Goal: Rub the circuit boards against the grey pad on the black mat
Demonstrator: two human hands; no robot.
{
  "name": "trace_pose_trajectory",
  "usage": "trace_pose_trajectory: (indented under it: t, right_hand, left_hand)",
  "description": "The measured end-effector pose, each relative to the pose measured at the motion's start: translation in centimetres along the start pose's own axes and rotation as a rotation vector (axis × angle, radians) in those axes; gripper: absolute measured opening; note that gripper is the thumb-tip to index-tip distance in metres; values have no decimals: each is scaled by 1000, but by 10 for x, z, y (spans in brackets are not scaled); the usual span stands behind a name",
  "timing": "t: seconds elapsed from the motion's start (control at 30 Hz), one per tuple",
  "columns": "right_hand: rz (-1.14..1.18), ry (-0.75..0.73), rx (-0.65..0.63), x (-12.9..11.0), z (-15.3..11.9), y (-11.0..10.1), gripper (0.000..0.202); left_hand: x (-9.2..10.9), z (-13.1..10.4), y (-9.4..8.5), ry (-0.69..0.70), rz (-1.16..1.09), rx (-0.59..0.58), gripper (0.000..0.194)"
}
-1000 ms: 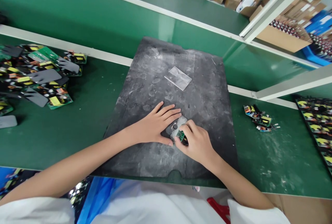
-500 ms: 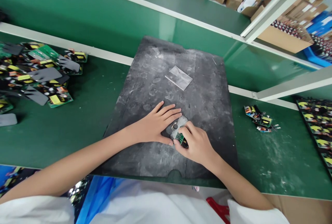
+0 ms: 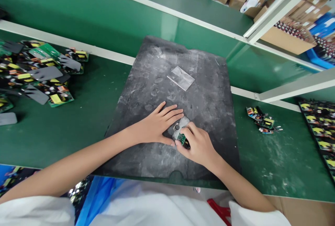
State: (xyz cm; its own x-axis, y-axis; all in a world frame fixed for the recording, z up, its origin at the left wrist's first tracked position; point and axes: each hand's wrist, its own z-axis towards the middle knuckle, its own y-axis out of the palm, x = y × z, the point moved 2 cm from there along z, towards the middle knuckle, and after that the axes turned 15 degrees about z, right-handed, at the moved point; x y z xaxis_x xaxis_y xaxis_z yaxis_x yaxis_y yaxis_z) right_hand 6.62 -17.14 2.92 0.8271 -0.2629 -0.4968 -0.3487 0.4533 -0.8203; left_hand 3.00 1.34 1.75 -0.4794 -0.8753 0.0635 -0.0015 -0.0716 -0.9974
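Observation:
My left hand (image 3: 157, 124) lies flat with its fingers spread on the dark board (image 3: 157, 89). Just right of it, my right hand (image 3: 196, 143) has its thumb and fingers closed round a small green circuit board (image 3: 181, 138), whose far part is hidden under the hand. A grey, rough-looking piece (image 3: 184, 122) with a dark round spot shows between the two hands, touching the circuit board. Farther up the dark board rests a flat, clear or silvery rectangle (image 3: 181, 78), touched by neither hand.
Circuit boards with grey plates (image 3: 44, 73) are heaped at the left. A small cluster of boards (image 3: 264, 120) sits on the green table (image 3: 274, 163) at the right, beside a tray of boards (image 3: 320, 131). A white frame post (image 3: 306, 83) stands at the right.

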Motion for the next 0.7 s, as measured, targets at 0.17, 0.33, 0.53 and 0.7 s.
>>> trace_pose_trajectory:
  t: [0.17, 0.33, 0.53, 0.7]
  right_hand:
    - [5, 4, -1, -1, -1, -1, 20]
    - [14, 3, 3, -1, 0, -1, 20]
    - [20, -2, -7, 0, 1, -1, 20]
    - [33, -3, -15, 0, 1, -3, 20]
  left_hand:
    - [0, 0, 1, 1, 11, -8, 88]
    - [0, -1, 1, 2, 14, -4, 87]
    - [0, -1, 0, 1, -3, -4, 86]
    - [0, -1, 1, 2, -13, 10, 86]
